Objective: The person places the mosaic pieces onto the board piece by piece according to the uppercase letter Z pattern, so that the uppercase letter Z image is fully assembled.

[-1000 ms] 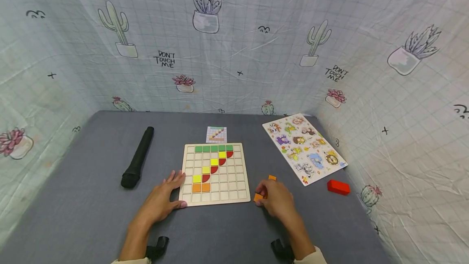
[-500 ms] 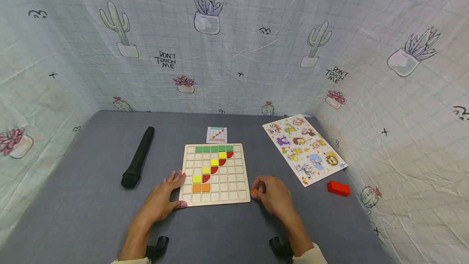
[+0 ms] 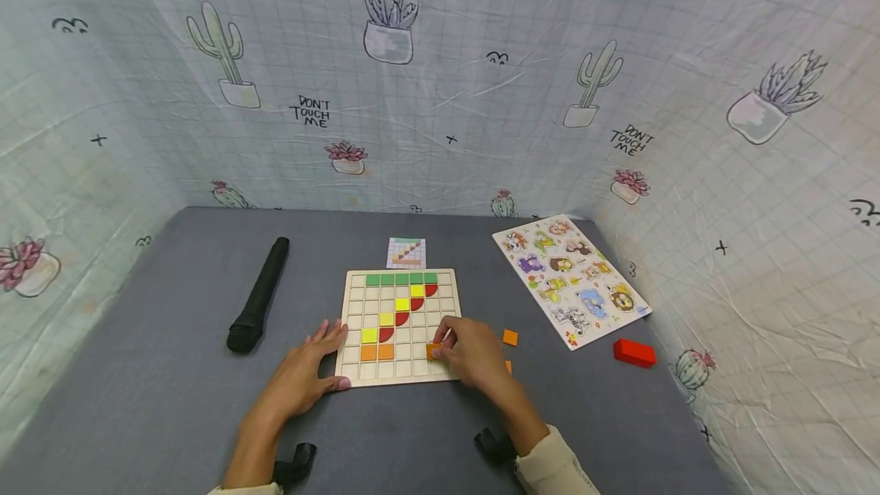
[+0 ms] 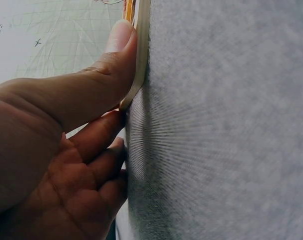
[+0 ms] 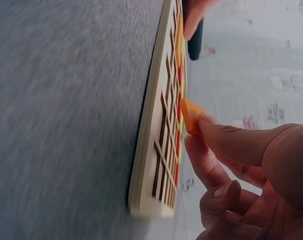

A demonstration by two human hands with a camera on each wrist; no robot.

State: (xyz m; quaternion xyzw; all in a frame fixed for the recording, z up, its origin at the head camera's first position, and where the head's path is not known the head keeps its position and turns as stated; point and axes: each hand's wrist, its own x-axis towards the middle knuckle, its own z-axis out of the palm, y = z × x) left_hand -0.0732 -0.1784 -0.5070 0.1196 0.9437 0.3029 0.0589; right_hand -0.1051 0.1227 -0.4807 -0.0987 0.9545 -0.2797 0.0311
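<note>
A wooden grid board (image 3: 406, 371) lies mid-table, with green, yellow and orange squares and red quarter-round pieces set in its cells. My left hand (image 3: 302, 373) rests at its left edge, thumb on the near corner and fingers spread along the side. In the left wrist view the thumb (image 4: 122, 42) presses the board's edge. Over the right part of the board, my right hand (image 3: 470, 350) pinches an orange square tile (image 5: 191, 116) between thumb and fingertips. Two loose orange tiles lie right of the board: one tile (image 3: 510, 337) in plain view, the other partly behind the hand.
Behind the board lies a small pattern card (image 3: 406, 253). A black microphone (image 3: 258, 296) is at the left. At the right are an animal puzzle board (image 3: 574, 281) and a red block (image 3: 635, 353). Patterned cloth walls (image 3: 440, 82) border the table.
The right hand has picked up an orange tile beside the board and carried it left over the board's right part. Two loose orange tiles now show. The left hand has stayed still.
</note>
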